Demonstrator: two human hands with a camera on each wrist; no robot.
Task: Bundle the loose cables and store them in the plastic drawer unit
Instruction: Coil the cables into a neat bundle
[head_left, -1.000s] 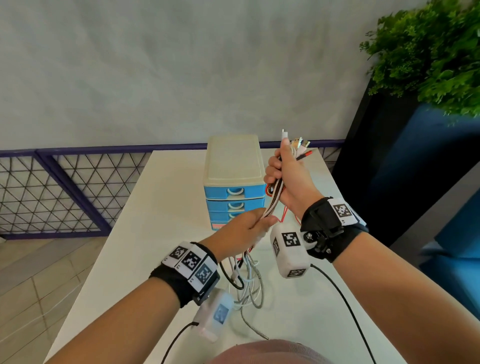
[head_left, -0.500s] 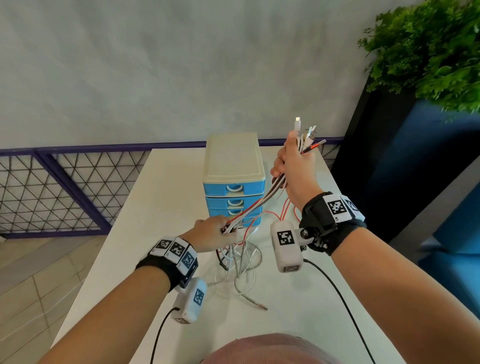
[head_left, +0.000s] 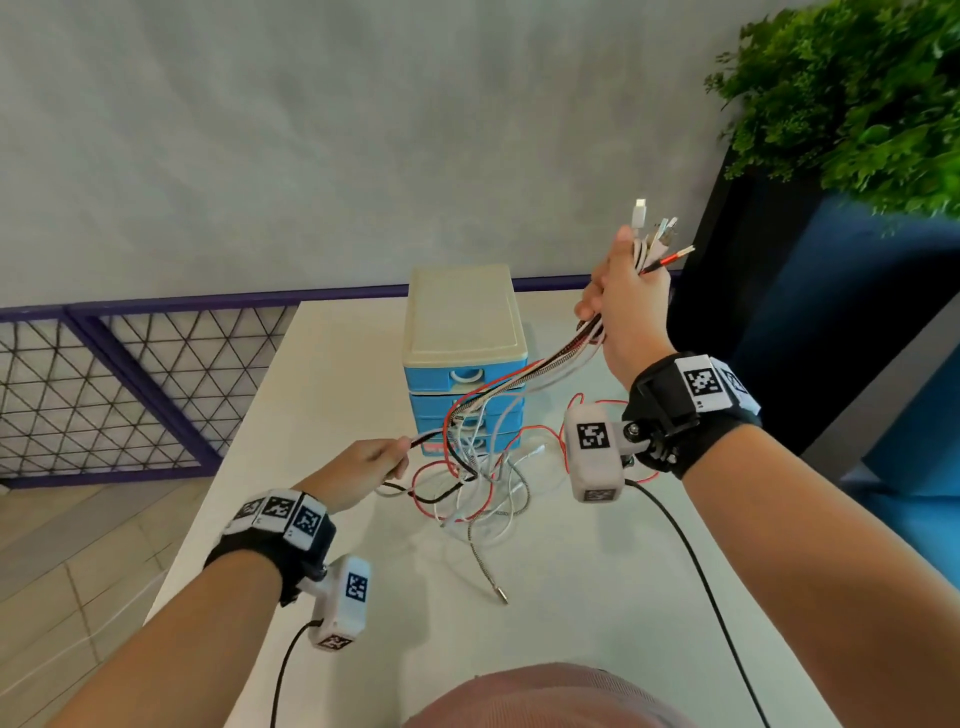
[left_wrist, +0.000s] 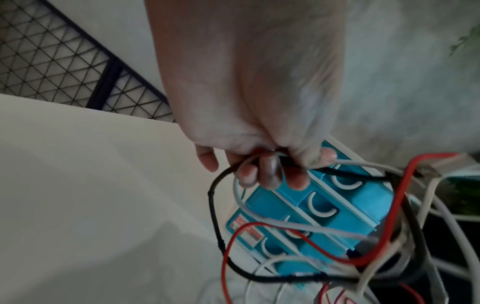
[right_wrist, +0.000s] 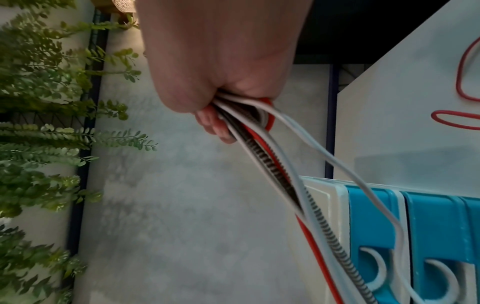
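Gathering the cables (head_left: 470, 470): plug ends are clenched in the right hand (head_left: 626, 312), raised right of the drawer unit (head_left: 464, 332); the left hand (head_left: 358, 475) fingers pinch strands before its closed drawers, slack heaped on the tabletop (head_left: 597, 597). Loops are best drawn evenly, untangled. Only the left wrist view shows the pinch.

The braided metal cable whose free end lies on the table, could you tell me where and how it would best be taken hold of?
Pinch the braided metal cable just behind its plug tip, coming from above on the near side. That end lies alone on the bare table, clear of the tangle in front of the drawer unit.
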